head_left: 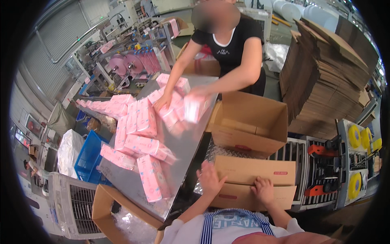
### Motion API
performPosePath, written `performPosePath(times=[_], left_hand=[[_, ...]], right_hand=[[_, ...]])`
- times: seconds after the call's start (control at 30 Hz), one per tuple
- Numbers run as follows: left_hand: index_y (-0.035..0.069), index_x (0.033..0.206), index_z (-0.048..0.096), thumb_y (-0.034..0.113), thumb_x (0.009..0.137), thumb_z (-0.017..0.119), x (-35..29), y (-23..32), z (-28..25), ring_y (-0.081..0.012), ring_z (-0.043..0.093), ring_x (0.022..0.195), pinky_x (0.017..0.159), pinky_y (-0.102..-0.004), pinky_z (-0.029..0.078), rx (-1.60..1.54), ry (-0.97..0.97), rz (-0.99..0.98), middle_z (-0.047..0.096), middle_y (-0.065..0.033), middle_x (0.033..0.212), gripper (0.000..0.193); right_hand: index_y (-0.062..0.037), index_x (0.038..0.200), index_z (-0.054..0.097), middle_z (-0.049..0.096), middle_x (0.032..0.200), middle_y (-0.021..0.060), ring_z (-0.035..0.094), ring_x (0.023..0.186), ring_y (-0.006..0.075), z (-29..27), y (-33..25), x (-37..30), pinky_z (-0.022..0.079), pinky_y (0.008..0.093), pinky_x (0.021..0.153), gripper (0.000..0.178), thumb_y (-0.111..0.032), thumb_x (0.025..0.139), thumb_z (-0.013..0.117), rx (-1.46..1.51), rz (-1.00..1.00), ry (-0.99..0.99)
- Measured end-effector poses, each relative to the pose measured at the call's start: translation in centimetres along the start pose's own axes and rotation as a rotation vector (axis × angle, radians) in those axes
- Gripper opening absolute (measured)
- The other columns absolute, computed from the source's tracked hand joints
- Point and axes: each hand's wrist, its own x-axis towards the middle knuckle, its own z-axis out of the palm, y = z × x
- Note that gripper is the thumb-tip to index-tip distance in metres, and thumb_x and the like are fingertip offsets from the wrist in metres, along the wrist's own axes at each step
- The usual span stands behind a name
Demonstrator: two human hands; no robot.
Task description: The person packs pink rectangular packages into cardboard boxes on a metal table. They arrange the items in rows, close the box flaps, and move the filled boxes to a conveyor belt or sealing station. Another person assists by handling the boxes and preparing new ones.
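In front of me lies a cardboard carton [255, 171] with its two top flaps folded inward to a middle seam. My left hand [210, 178] is over the carton's left end, fingers spread and holding nothing; whether it touches the cardboard I cannot tell. My right hand [264, 190] rests on the near flap, with its fingertips at the seam and fingers apart. Just beyond stands a second carton [250, 140] with its top open. Across from me, a co-worker [229, 44] handles pink-and-white soft packs [170, 103] on the metal table; one pack in that person's hand is blurred.
More pink packs [140, 118] are piled on the metal table [122, 183] at left. A roller conveyor [300, 154] runs right to a machine with yellow wheels [354, 136]. Flattened cartons [321, 77] are stacked at far right. A blue crate [89, 152] and an open box [103, 203] flank the table's left.
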Motion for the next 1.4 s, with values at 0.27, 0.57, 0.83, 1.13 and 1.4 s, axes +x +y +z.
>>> performPosePath(times=[0.27, 0.57, 0.83, 1.13, 1.4], left_hand=[[0.012, 0.143, 0.033, 0.059, 0.088, 0.042, 2.1, -8.6, 2.7, -0.0335, 0.018, 0.14, 0.105, -0.0673, 0.013, 0.071, -0.21, -0.069, 0.016, -0.0181, 0.153, 0.073], [0.003, 0.142, 0.031, 0.058, 0.093, 0.031, 4.3, -9.2, 5.5, -0.0336, 0.02, 0.139, 0.114, -0.0458, 0.013, -0.337, -0.502, -0.432, 0.027, -0.0224, 0.148, 0.074], [-0.003, 0.142, 0.029, 0.052, 0.092, 0.048, 1.1, -0.7, 4.6, -0.0259, 0.028, 0.137, 0.112, -0.0374, 0.022, -1.264, -0.714, -0.396, 0.032, -0.0167, 0.147, 0.077], [0.007, 0.142, 0.033, 0.06, 0.09, 0.043, 5.8, -12.2, -6.6, -0.0271, 0.04, 0.13, 0.104, -0.0363, 0.033, -1.164, -0.888, -0.649, 0.042, -0.0149, 0.141, 0.075], [-0.001, 0.123, 0.052, 0.037, 0.088, 0.055, -7.1, -9.5, 5.1, -0.0327, 0.057, 0.11, 0.093, -0.0393, 0.044, -0.654, -0.776, -0.456, 0.06, -0.0241, 0.114, 0.052]], right_hand=[[0.0011, 0.119, 0.05, 0.059, 0.105, 0.01, 0.055, 0.099, 0.02, 3.1, 15.0, -1.9, 0.044, 0.0312, 0.089, 0.028, -0.003, 0.092, 0.044, 0.866, 0.68, 0.654], [-0.0006, 0.098, 0.065, 0.062, 0.08, 0.0057, 0.055, 0.072, 0.0196, 13.0, 19.0, -15.8, 0.045, 0.035, 0.063, 0.059, -0.052, 0.097, 0.037, 1.089, 1.161, -0.057], [0.0003, 0.103, 0.063, 0.059, 0.106, 0.0099, 0.053, 0.101, 0.0197, -12.0, 18.8, -10.7, 0.042, 0.0318, 0.089, 0.028, -0.024, 0.09, 0.056, 0.944, 0.685, 0.271], [-0.0182, 0.122, 0.056, 0.049, 0.132, 0.0119, 0.045, 0.125, 0.028, -7.7, -2.1, 3.0, 0.022, 0.0569, 0.107, 0.05, -0.028, 0.076, 0.071, 0.101, -0.178, -0.229], [-0.0039, 0.131, 0.045, 0.06, 0.115, 0.0208, 0.06, 0.101, 0.0384, -4.1, 14.2, -7.2, 0.048, 0.0408, 0.085, 0.049, -0.02, 0.086, 0.059, 0.17, 0.833, -0.107]])
